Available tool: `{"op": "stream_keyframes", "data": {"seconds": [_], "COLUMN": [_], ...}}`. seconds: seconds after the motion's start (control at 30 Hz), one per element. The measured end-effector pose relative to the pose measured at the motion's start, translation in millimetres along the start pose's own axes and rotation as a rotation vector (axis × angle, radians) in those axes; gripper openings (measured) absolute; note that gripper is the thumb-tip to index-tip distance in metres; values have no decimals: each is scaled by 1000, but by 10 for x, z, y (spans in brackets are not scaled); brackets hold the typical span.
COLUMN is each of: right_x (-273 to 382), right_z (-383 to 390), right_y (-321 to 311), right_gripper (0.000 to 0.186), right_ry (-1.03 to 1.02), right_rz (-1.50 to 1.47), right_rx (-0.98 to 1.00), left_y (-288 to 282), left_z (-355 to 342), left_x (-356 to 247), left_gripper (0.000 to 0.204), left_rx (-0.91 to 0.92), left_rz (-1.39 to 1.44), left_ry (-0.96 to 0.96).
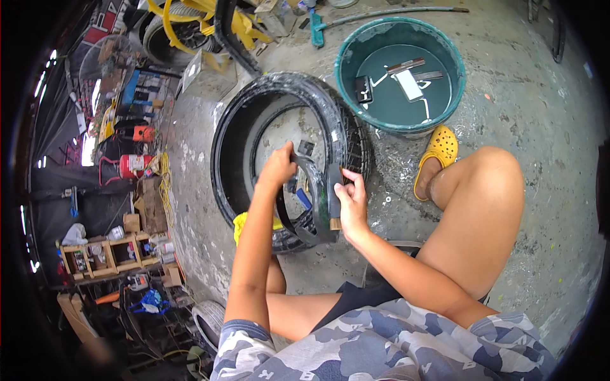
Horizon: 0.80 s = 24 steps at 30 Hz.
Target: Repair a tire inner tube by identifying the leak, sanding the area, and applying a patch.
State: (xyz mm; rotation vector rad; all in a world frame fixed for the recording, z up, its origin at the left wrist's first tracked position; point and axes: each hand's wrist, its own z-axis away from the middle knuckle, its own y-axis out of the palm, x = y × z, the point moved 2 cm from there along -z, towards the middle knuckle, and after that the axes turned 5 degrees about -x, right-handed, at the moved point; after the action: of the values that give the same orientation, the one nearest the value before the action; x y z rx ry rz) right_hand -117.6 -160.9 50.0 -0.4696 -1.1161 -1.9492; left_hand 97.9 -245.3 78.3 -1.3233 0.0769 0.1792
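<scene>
A large black tyre (235, 136) lies on its side on the floor. Over its near part, my left hand (277, 166) grips a curved black rubber band (308, 216), fingers closed round it. My right hand (349, 203) holds a dark grey block (335, 184) with a tan lower end against the band's right side, thumb and fingers bent on it. Inside the tyre's opening lie a blue object (303, 198) and small dark pieces (305, 148), partly hidden by the band. A yellow cloth (239, 227) sits at the tyre's lower left, partly behind my left forearm.
A teal tub (343, 63) of dark water with several objects stands at back right. A squeegee (317, 30), yellow frame (178, 38) and another tyre are at the back. A red cylinder (133, 166), cords and wooden crate (111, 257) line the left. My yellow clog (445, 140) is below the tub.
</scene>
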Motion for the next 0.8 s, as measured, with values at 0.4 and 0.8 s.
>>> {"op": "stream_keyframes", "data": {"seconds": [0.4,0.8], "right_x": [-52,114], "right_z": [130,71], "right_y": [188,292], "right_gripper": [38,38], "right_ry": [-134,-365], "right_rz": [323,716], "right_rx": [443,611], "left_y": [-364,1446], "left_z": [2128,2627], "left_x": [180,288], "left_gripper": [34,16], "left_rx": [-192,-981], "left_rz": [322,379], "left_ry": [-25,-566]}}
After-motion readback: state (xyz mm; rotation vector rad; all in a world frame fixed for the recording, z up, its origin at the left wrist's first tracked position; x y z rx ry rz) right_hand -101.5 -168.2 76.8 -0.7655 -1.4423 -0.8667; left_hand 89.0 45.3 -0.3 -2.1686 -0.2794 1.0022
